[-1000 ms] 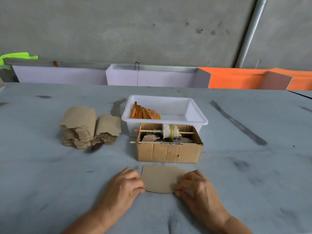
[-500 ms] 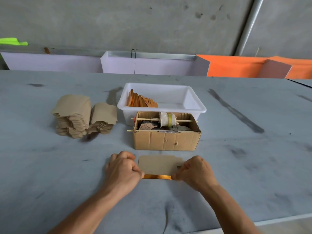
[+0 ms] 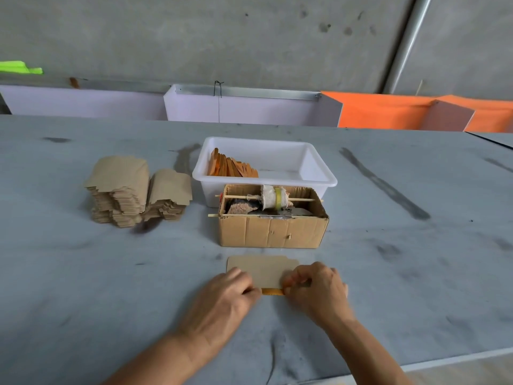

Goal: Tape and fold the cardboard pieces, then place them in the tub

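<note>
Low in the frame, the left hand and right hand each pinch the card on the table; its near corners are hidden, and the tub sits beyond.

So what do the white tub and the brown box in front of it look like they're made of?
The white tub looks like moulded plastic: smooth, slightly glossy walls with a rolled rim. The brown box looks like corrugated cardboard: matte tan faces, creased and dented panels, a raw cut top edge.
</note>
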Demonstrator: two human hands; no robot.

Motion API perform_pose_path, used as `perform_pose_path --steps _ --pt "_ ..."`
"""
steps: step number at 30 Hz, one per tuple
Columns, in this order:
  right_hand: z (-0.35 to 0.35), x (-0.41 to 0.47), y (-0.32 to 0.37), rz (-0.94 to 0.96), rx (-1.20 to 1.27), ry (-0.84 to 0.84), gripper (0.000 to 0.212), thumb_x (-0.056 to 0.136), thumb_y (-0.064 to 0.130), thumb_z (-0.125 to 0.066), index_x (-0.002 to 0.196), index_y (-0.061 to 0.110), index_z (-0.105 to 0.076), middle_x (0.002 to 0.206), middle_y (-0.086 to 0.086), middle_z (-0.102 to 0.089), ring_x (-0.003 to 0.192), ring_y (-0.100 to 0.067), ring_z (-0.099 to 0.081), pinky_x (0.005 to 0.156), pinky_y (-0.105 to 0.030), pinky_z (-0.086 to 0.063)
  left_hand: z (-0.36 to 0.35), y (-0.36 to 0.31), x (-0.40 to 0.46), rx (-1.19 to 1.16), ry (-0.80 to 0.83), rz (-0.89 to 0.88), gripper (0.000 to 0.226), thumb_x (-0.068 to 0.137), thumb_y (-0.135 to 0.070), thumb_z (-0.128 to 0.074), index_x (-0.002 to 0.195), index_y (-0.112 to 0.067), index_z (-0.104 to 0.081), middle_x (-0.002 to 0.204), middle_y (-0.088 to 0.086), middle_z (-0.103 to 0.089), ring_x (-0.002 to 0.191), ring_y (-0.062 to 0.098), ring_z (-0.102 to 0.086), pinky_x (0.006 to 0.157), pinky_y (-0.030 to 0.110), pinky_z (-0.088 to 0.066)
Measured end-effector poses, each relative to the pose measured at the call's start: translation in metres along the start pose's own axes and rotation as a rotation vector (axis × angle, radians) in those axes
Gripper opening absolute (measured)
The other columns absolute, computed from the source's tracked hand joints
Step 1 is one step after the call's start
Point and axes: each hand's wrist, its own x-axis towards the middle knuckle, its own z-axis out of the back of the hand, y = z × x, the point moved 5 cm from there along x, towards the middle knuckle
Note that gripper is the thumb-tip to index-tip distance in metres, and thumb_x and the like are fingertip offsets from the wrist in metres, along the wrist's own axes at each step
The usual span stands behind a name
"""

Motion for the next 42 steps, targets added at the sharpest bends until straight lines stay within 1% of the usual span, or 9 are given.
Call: perform_pose_path --steps 4,8,12,15,21,29,33,38,42 --pt "0.001 -0.022 0.02 0.315 -0.169 -0.305 0.03 0.075 0.008 -0.064 0.07 0.036 -0.074 0.081 0.005 -0.057 0.082 -0.025 -0.053 0.064 -0.034 -0.039 -0.004 -0.003 0.0 0.059 0.045 -0.032 0.018 0.064 -0.021 -0.086 0.062 -0.018 -0.068 0.063 -0.004 -0.055 0.059 0.014 -0.059 0.046 0.022 -0.045" --pt "-0.004 -0.042 0.038 0.598 -0.263 -0.395 0.034 0.066 0.016 -0.043 0.062 0.032 -0.073 0.065 0.005 -0.056 0.06 -0.02 -0.056 0.053 -0.026 -0.034 -0.005 0.001 -0.001 -0.039 -0.003 0.021 0.015 0.082 -0.022 -0.062 0.07 -0.019 -0.07 0.07 -0.005 -0.053 0.066 0.013 -0.059 0.052 0.022 -0.045" --pt "0.003 -0.04 0.016 0.605 -0.343 -0.408 0.021 0.053 0.011 -0.065 0.061 0.029 -0.072 0.067 0.008 -0.062 0.062 -0.018 -0.059 0.052 -0.029 -0.042 -0.011 0.018 -0.011 -0.113 0.075 0.093 0.029 0.085 -0.007 -0.043 0.079 -0.014 -0.071 0.08 -0.004 -0.056 0.076 0.015 -0.06 0.062 0.024 -0.046" --pt "0.011 -0.037 0.005 0.583 -0.362 -0.442 0.029 0.057 0.006 -0.052 0.06 0.027 -0.071 0.069 0.008 -0.064 0.062 -0.02 -0.061 0.052 -0.03 -0.041 -0.01 0.032 -0.02 -0.17 0.09 0.113 0.028 0.07 0.007 -0.056 0.082 -0.01 -0.075 0.083 -0.003 -0.061 0.078 0.015 -0.061 0.066 0.023 -0.05" --pt "0.007 -0.027 0.004 0.462 -0.246 -0.362 0.03 0.052 -0.007 -0.06 0.053 0.021 -0.069 0.064 0.006 -0.063 0.061 -0.024 -0.059 0.047 -0.033 -0.043 -0.008 0.054 0.007 -0.221 0.023 0.39 0.017 0.085 -0.019 -0.057 0.091 -0.01 -0.071 0.095 -0.001 -0.06 0.09 0.016 -0.058 0.08 0.032 -0.047" --pt "0.002 0.0 0.004 0.269 -0.197 -0.173 0.029 0.08 0.006 -0.047 0.081 0.02 -0.071 0.088 0.007 -0.066 0.094 -0.015 -0.048 0.078 -0.026 -0.031 -0.029 0.076 0.03 -0.231 0.239 0.62 0.035 0.082 -0.037 -0.069 0.112 -0.024 -0.058 0.101 -0.006 -0.055 0.098 0.014 -0.055 0.084 0.027 -0.044" --pt "0.004 0.003 0.007 0.298 -0.172 -0.136 0.029 0.079 0.004 -0.047 0.079 0.02 -0.071 0.087 0.005 -0.067 0.09 -0.017 -0.051 0.079 -0.025 -0.037 -0.029 0.076 0.033 -0.28 0.236 0.619 0.014 0.079 -0.03 -0.073 0.084 -0.027 -0.06 0.097 -0.008 -0.053 0.095 0.013 -0.055 0.083 0.026 -0.045" --pt "0.002 -0.003 0.002 0.377 -0.027 -0.078 0.026 0.064 -0.011 -0.052 0.061 0.012 -0.066 0.074 -0.001 -0.063 0.075 -0.024 -0.052 0.07 -0.036 -0.045 -0.032 0.073 0.036 -0.322 0.219 0.544 0.042 0.081 -0.02 -0.071 0.12 -0.022 -0.054 0.117 -0.004 -0.049 0.11 0.013 -0.048 0.092 0.024 -0.04" --pt "0.006 -0.003 -0.003 0.4 -0.011 -0.057 0.028 0.063 -0.012 -0.054 0.061 0.013 -0.067 0.075 0.002 -0.063 0.079 -0.021 -0.053 0.074 -0.038 -0.045 -0.031 0.07 0.036 -0.274 0.226 0.528 0.033 0.088 -0.034 -0.063 0.117 -0.021 -0.056 0.117 -0.003 -0.052 0.109 0.014 -0.052 0.089 0.025 -0.041"
